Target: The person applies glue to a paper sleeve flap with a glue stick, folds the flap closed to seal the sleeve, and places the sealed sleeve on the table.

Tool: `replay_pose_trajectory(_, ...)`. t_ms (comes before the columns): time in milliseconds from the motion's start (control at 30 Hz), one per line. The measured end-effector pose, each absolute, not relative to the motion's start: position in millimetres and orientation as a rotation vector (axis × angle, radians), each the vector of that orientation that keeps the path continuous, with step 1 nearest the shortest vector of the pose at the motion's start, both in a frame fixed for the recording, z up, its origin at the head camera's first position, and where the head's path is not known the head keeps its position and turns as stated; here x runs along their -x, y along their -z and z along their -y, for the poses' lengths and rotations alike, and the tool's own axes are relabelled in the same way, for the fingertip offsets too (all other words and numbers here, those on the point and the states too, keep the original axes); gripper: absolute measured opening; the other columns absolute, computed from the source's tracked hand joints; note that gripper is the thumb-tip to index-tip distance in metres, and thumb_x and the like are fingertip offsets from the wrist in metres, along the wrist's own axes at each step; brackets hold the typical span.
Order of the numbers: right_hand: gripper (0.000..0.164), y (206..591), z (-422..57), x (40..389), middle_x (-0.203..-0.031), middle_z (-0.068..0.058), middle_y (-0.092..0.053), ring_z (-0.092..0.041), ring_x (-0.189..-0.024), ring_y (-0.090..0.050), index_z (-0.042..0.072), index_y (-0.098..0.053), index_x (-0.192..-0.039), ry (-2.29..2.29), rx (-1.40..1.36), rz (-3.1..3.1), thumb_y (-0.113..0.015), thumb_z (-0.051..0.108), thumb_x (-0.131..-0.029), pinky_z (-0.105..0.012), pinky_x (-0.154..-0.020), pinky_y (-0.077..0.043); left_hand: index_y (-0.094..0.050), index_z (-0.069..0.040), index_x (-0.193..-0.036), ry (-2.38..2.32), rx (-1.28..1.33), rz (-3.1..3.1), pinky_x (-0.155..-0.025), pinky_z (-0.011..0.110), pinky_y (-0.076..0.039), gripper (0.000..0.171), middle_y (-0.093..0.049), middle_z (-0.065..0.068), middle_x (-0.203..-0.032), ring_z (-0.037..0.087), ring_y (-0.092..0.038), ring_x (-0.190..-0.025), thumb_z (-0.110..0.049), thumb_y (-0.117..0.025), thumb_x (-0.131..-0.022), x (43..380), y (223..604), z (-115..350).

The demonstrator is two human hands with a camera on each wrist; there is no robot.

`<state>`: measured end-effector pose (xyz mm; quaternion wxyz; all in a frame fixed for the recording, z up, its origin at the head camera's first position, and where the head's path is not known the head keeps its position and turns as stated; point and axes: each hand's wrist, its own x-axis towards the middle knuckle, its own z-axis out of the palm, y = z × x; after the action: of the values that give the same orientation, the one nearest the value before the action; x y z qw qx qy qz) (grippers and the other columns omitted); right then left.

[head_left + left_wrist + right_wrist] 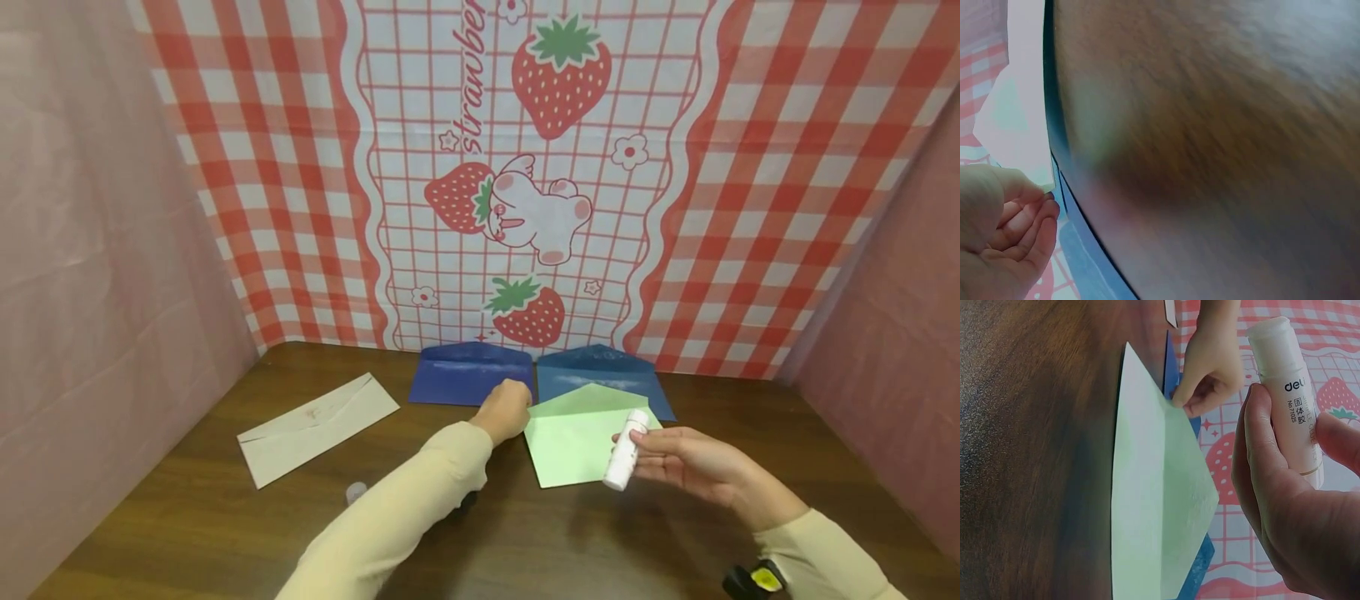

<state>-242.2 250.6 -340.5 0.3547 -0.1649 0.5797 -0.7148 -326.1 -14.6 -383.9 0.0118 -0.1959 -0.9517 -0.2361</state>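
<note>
My left hand point(506, 408) pinches the left corner of a light green envelope point(566, 450), whose pointed flap stands open at the back. In the left wrist view, thumb and fingertips close on that pale corner. My right hand point(697, 467) grips a white glue stick point(624, 454) between thumb and fingers, tilted above the envelope's right part. Printed lettering shows on the glue stick point(1294, 403) in the right wrist view. Faint shiny marks lie on the green flap point(1188, 487).
Behind lie a dark blue envelope point(468, 387) and a teal one point(600, 362), both with flaps open; the green envelope overlaps the teal one. A beige envelope point(318, 429) with its flap folded down lies at the left. A small whitish round piece point(356, 492) is by the left sleeve.
</note>
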Motion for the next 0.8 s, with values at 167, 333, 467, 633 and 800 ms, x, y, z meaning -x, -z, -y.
replay_pose_trajectory(167, 0.027, 341, -251, 243, -0.111, 0.005, -0.071, -0.007, -0.104, -0.066, 0.015, -0.069, -0.108, 1.846, 0.446, -1.509, -0.043, 0.013, -0.102, -0.027, -0.094, -0.054, -0.015, -0.017, -0.056, 0.782, 0.653, 2.959, -0.046, 0.020, -0.009, 0.050, -0.008, -0.005, -0.056, 0.009, -0.005, -0.053, 0.014, -0.048, -0.079, 317, 376, 25)
replay_pose_trajectory(333, 0.027, 344, -250, 241, -0.112, 0.005, -0.071, -0.007, -0.105, -0.065, 0.015, -0.068, -0.110, 1.840, 0.469, -1.491, -0.041, 0.014, -0.102, -0.026, -0.095, -0.053, -0.016, -0.017, -0.056, 0.769, 0.715, 2.892, -0.047, 0.020, -0.008, 0.048, -0.008, -0.005, -0.055, 0.008, -0.005, -0.053, 0.015, -0.047, -0.075, 304, 374, 37)
replay_pose_trajectory(467, 0.026, 344, -248, 239, -0.112, 0.003, -0.070, -0.009, -0.106, -0.065, 0.014, -0.066, -0.109, 1.850, 0.455, -1.482, -0.041, 0.014, -0.102, -0.026, -0.095, -0.053, -0.017, -0.017, -0.055, 0.745, 0.842, 2.808, -0.048, 0.019, -0.008, 0.047, -0.009, -0.005, -0.055, 0.008, -0.007, -0.052, 0.014, -0.049, -0.073, 292, 373, 49)
replay_pose_trajectory(633, 0.025, 343, -248, 238, -0.113, 0.002, -0.070, -0.009, -0.107, -0.065, 0.011, -0.065, -0.112, 1.854, 0.431, -1.491, -0.042, 0.014, -0.102, -0.028, -0.096, -0.053, -0.020, -0.017, -0.055, 0.743, 0.977, 2.727, -0.049, 0.019, -0.011, 0.047, -0.011, -0.006, -0.055, 0.007, -0.009, -0.052, 0.012, -0.050, -0.077, 278, 373, 68)
replay_pose_trajectory(800, 0.026, 344, -248, 237, -0.113, 0.001, -0.070, -0.009, -0.107, -0.065, 0.011, -0.066, -0.111, 1.854, 0.437, -1.472, -0.042, 0.014, -0.102, -0.028, -0.096, -0.053, -0.038, -0.011, -0.052, 0.733, 1.071, 2.708, -0.049, 0.017, -0.018, 0.038, -0.025, -0.006, -0.052, 0.005, -0.017, -0.051, 0.011, -0.054, -0.079, 267, 376, 90)
